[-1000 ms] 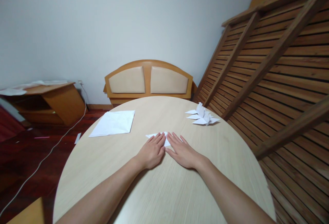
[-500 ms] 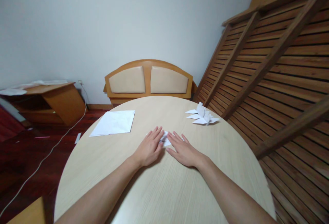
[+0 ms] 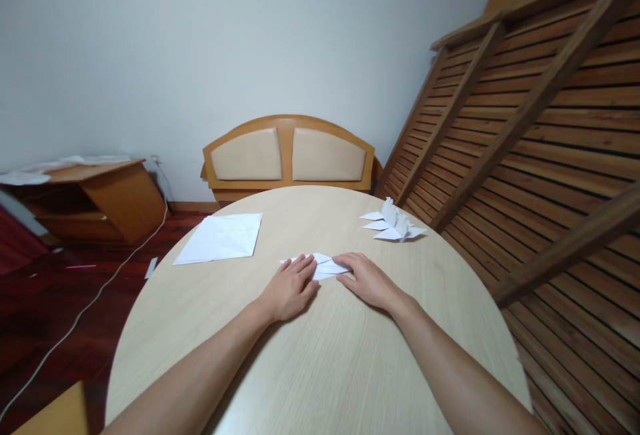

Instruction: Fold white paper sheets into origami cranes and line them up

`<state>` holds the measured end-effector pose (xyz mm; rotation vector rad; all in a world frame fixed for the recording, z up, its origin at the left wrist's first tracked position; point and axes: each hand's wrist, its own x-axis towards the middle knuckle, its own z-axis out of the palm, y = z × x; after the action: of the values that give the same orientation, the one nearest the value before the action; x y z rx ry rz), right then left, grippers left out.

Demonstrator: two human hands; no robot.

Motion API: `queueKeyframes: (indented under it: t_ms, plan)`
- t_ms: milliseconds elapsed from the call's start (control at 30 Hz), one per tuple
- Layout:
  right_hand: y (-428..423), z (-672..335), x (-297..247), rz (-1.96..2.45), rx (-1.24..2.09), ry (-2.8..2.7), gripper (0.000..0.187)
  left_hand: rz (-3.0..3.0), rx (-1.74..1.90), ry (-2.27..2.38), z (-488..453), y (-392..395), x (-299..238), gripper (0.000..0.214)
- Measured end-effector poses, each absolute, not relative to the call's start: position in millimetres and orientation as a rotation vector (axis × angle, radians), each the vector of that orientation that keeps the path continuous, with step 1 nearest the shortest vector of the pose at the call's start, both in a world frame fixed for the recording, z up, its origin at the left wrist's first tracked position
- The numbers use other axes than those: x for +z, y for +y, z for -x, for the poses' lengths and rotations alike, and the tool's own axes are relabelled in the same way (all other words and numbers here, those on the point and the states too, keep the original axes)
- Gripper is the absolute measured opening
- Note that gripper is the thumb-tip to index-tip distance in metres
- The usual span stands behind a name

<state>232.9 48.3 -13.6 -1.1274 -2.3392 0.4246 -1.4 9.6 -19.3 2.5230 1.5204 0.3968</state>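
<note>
A small folded white paper lies on the round light-wood table, just ahead of both hands. My left hand rests flat on the paper's left part, fingers stretched out and pressing it down. My right hand is at the paper's right side, fingers curled with the fingertips pinching its right edge. Part of the paper is hidden under the fingers.
A stack of white sheets lies at the table's left back. Folded white paper figures sit at the back right. A wooden headboard stands behind the table, a slatted wooden frame leans at the right, a low cabinet is left.
My right hand has shifted right and curled from flat to pinching the paper's right edge. More of the paper shows between the hands. The left hand stays flat.
</note>
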Motion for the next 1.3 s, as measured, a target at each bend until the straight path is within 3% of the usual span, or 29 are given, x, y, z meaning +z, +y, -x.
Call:
queueKeyframes:
  t_ms: [500, 900, 1300]
  plan:
    - [48, -224, -9, 1.036, 0.550, -2.144, 0.021, -2.551, 0.484, 1.565, 4, 10, -22, 0.049]
    - [46, -222, -10, 0.879, 0.586, -2.149, 0.041, -2.545, 0.546, 1.568, 5, 11, -18, 0.043]
    - [49, -224, -11, 0.956, 0.420, -2.286, 0.032, -2.571, 0.582, 1.520, 6, 11, -19, 0.044]
